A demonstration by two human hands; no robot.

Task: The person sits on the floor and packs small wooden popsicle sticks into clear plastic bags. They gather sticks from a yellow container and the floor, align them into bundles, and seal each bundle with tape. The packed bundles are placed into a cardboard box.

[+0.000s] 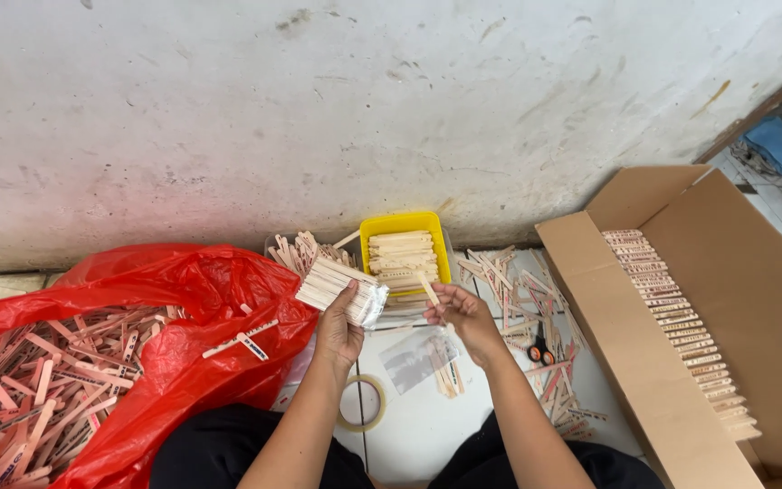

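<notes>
My left hand holds a bundle of pale wooden sticks partly inside a clear plastic sleeve. My right hand pinches a single wooden stick just right of the bundle. Both hands hover in front of a yellow tray stacked with more sticks. My forearms reach up from the bottom middle of the view.
A red plastic bag full of loose sticks lies at left. An open cardboard box with a row of packed bundles stands at right. Loose sticks, orange-handled scissors, a tape roll and an empty clear sleeve lie on the white floor below a wall.
</notes>
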